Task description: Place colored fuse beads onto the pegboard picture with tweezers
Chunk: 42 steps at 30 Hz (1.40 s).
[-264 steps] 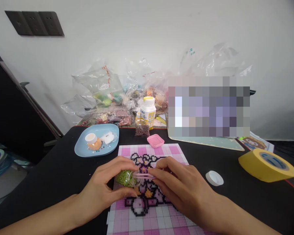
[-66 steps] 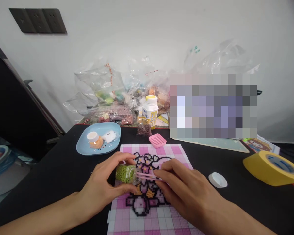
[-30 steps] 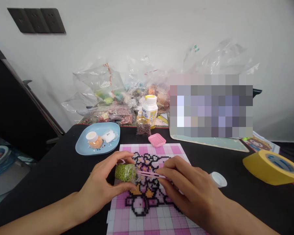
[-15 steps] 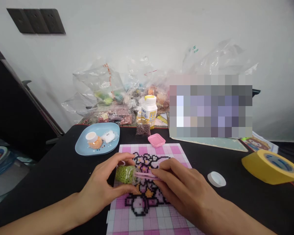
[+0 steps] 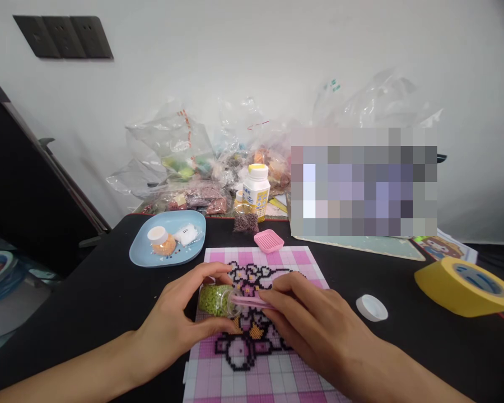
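Note:
A clear jar of green beads point(image 5: 215, 300) lies tipped on its side above the pegboard, its mouth facing right. My left hand point(image 5: 180, 313) grips it between thumb and fingers. Pink tweezers point(image 5: 248, 301) are pinched in my right hand point(image 5: 315, 319), and their tips reach into the jar's mouth. Whether a bead sits between the tips is too small to tell. Below both hands is the pink and white checked pegboard point(image 5: 273, 386), bearing a black bead outline with yellow and orange patches. My hands cover part of this pattern.
A blue plate point(image 5: 136, 246) holds an orange-bead jar point(image 5: 163, 244) and a small white packet point(image 5: 187, 235). Behind the board stand a pink ridged tray point(image 5: 269, 241) and a white bottle point(image 5: 257, 190). To the right are a white cap point(image 5: 372, 308) and yellow tape point(image 5: 453, 288). Plastic bags line the wall.
The tweezers' tips have shifted very slightly at the jar's mouth. Both hands keep nearly the same position, and the rest of the table looks unchanged.

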### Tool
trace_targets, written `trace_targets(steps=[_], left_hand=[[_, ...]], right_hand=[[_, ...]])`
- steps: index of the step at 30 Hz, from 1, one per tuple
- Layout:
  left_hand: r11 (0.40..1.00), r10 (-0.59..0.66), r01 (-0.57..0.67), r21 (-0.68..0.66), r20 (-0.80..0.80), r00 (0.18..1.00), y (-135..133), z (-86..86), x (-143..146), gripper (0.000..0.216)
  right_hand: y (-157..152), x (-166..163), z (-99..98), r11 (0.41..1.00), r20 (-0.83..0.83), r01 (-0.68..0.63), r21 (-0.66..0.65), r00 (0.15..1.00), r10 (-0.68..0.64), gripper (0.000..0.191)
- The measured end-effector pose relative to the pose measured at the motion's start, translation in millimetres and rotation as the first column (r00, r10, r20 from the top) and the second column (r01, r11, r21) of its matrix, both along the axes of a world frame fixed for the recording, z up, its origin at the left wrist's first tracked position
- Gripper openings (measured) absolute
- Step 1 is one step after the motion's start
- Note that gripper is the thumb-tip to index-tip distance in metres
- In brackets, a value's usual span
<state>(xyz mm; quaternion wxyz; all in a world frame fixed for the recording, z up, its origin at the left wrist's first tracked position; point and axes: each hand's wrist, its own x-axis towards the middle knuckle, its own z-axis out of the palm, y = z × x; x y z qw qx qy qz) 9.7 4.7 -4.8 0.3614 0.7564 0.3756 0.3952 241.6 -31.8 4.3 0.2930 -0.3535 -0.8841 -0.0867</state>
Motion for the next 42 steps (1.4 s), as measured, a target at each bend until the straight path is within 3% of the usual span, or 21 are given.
trace_targets(steps=[42], left_hand=[[1.0,0.01,-0.01,0.003,0.003,1.0,0.6,-1.5,0.1,0.053]], right_hand=[[0.8,-1.1,1.2,0.999,-0.007,-0.001,0.054,1.0,0.001,0.02]])
